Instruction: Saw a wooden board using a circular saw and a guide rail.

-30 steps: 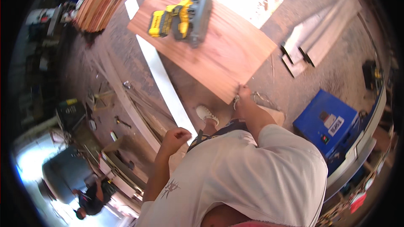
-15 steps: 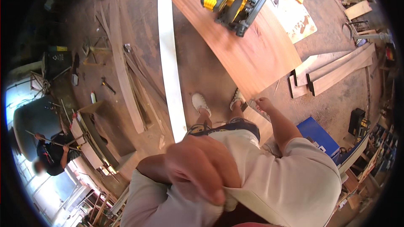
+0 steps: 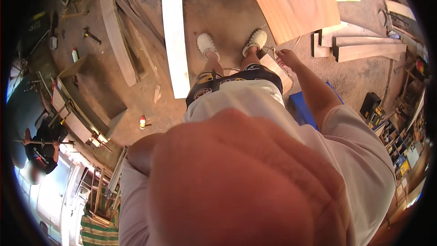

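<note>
My left hand is raised very close to the camera and fills the lower middle, blurred; its fingers cannot be made out. Lower down by my right thigh, my right hand is closed, with its fingers curled. Whatever it may hold is too small to tell. Just beyond that hand is the near corner of a wide reddish-brown wooden board. Beside my right leg and partly behind the hand is a pale wooden piece.
A long white board lies left of my feet, with brown planks farther left. Several thick boards lie at right, near a blue case. Another person holds a long bar at far left. A hammer rests on the floor.
My left hand has come up much closer to the camera. The view has tilted back toward my body, so the yellow cordless saw on the wide board has left the picture. My right hand stays closed.
</note>
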`<state>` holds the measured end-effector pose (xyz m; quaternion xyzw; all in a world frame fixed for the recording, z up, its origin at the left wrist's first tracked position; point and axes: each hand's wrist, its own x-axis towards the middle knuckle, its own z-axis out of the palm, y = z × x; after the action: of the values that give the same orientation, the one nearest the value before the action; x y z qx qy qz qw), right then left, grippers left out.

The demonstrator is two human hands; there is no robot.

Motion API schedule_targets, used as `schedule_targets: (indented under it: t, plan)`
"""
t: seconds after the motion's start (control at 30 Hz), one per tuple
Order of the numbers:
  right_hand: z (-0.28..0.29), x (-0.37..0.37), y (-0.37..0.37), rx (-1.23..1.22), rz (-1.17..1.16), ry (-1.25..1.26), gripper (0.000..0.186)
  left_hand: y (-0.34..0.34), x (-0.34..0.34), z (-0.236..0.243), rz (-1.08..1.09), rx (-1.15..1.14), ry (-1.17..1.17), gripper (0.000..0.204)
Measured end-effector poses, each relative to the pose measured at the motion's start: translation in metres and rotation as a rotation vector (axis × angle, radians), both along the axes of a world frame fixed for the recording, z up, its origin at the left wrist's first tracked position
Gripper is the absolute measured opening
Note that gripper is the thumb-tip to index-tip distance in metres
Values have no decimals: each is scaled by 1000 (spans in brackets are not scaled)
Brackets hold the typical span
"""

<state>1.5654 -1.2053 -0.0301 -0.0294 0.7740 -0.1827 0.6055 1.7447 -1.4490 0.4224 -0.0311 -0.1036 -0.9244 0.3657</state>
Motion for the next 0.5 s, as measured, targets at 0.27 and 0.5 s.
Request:
schedule_targets:
  t: [0.27, 0.5]
  plan:
    - [11, 11, -18, -93, 174, 123, 35, -14, 17, 6, 65, 14, 60, 33]
    - [-10, -2, -32, -145, 153, 156, 31, -52, 20, 26, 187, -32, 240, 39]
